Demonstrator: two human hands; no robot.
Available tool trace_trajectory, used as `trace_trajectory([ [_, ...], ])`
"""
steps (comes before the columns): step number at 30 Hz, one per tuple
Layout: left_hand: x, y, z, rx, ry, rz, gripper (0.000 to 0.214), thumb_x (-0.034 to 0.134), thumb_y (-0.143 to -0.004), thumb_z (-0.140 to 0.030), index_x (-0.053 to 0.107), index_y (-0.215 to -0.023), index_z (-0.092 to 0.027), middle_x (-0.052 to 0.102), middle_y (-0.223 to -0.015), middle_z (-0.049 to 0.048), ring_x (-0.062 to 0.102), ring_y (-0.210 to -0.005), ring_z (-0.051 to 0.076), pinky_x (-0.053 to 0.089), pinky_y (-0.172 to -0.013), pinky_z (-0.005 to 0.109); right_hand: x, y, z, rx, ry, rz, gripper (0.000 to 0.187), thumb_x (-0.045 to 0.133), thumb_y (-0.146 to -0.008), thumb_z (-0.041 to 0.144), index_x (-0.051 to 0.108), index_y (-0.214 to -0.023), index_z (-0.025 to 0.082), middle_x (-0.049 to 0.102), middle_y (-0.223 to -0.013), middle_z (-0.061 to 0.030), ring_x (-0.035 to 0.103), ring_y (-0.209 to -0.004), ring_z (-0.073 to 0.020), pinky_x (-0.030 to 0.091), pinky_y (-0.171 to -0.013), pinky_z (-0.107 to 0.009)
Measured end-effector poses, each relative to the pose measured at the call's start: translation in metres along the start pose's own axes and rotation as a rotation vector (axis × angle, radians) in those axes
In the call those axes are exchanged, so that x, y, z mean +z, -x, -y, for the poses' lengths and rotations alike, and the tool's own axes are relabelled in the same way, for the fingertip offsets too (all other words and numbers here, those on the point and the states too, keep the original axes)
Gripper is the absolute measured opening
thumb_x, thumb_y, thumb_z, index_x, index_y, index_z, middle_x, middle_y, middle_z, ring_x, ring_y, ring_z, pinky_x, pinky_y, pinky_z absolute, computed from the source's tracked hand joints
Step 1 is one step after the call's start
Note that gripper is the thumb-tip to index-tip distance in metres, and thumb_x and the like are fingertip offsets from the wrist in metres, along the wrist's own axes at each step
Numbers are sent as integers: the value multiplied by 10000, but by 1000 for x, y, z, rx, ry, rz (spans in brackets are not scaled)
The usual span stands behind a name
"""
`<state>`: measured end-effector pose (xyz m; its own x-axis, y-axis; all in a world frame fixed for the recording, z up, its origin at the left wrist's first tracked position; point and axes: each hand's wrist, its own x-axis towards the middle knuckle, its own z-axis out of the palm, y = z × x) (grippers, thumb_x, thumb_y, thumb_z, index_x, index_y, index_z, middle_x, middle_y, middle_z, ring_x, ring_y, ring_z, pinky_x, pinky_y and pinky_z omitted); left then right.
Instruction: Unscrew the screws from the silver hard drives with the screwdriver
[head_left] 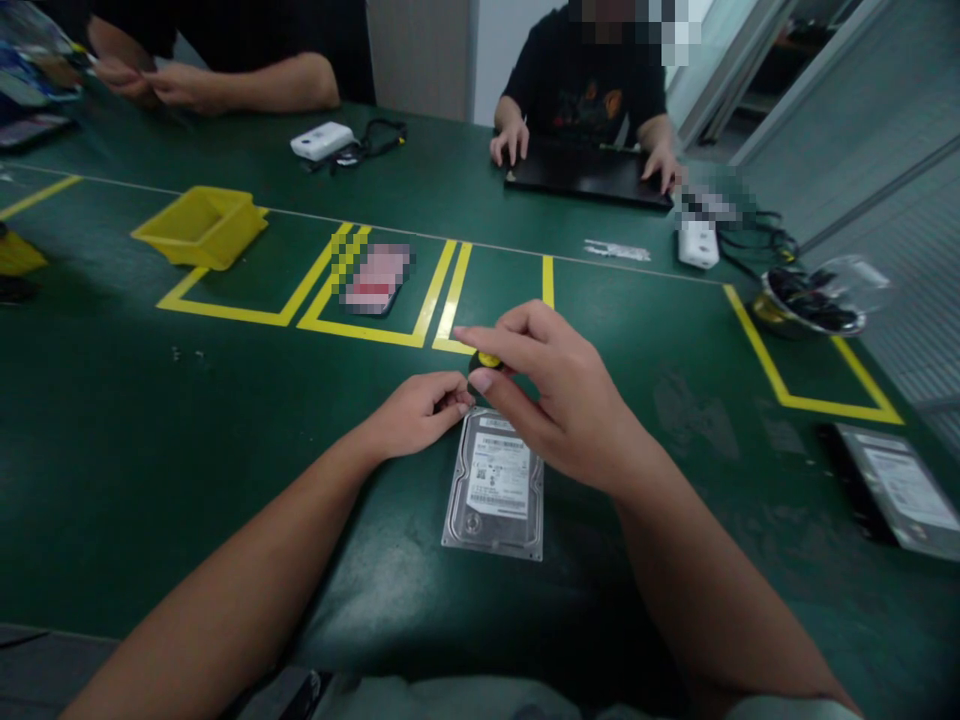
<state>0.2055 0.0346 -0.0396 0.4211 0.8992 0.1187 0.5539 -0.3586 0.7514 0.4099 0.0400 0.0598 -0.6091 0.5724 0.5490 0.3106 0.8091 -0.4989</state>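
A silver hard drive [499,500] with a white label lies flat on the green table in front of me. My right hand [555,385] is over its far end, thumb and fingers closed round a short black and yellow handle, which looks like a screwdriver [489,360]. The tool stands about upright, and its lower part is hidden. My left hand [420,412] rests at the drive's far left corner with thumb and fingertips pinched together. What sits between those fingertips, if anything, is too small to tell.
A second hard drive [900,485] lies at the right edge. Beyond are a yellow bin [199,230], a blurred phone-like object [379,278], and a bowl of dark parts [810,310]. Small bits [187,354] lie left. Two people work across the table, one touching a black panel [589,178].
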Motion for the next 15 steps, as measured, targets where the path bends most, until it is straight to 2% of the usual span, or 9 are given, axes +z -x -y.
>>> trace_trajectory([
  [5,0,0,2,11,16,9,56,568,-873,-161,604,-830,-161,614,-760,-22,539,-663,121,398,-629,243,-1,-1,-2,-7,50,-74,267,576,-936,228,691,-1158,134,590,-942,-85,566,-873,-166,482,-766,-321],
  [9,0,0,2,12,17,2,57,579,-868,-160,598,-814,-159,604,-758,-23,521,-666,117,383,-622,239,-6,-3,-1,-30,54,-63,266,566,-922,172,665,-1167,142,648,-973,-76,597,-902,-158,490,-793,-308],
  [15,-1,0,0,-25,53,21,48,571,-858,-140,599,-823,-156,597,-755,-32,504,-655,109,372,-614,233,-11,-2,0,-12,67,-55,201,531,-905,130,655,-1061,155,712,-1033,-56,639,-945,-171,499,-831,-318],
])
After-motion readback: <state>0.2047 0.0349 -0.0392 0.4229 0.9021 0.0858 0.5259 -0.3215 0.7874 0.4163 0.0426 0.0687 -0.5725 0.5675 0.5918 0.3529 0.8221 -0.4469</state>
